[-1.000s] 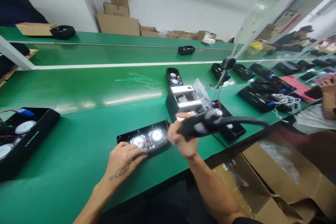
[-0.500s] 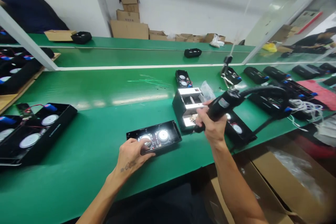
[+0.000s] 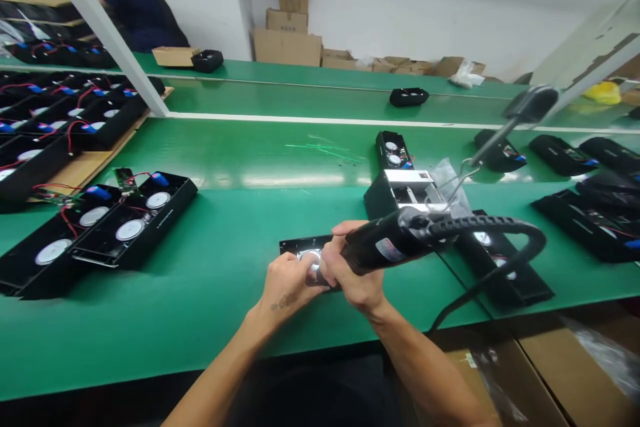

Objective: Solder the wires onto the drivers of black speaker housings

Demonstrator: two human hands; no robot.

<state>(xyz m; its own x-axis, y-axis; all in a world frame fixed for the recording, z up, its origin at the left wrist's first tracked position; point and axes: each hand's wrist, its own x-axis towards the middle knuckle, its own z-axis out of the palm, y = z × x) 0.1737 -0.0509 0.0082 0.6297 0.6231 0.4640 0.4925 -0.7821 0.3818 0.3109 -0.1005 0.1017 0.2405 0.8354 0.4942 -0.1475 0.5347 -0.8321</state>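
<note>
My left hand grips the near edge of a small black speaker housing lying on the green bench, its fingers by a round silver speaker. In my right hand is a black electric screwdriver, tilted over the housing. The screwdriver's tip and the right part of the housing are hidden behind that hand. Just beyond stands a screw feeder box, partly covered by the screwdriver.
Open speaker housings with wires and circuit boards lie to the left, beside a loaded wooden board. More black housings stand at right. The screwdriver's cable loops rightward. Cardboard boxes sit below the bench edge. Another person is at far left.
My right hand has brought the screwdriver from the screw feeder leftward, over the housing. My left hand still grips the housing. The view has swung left.
</note>
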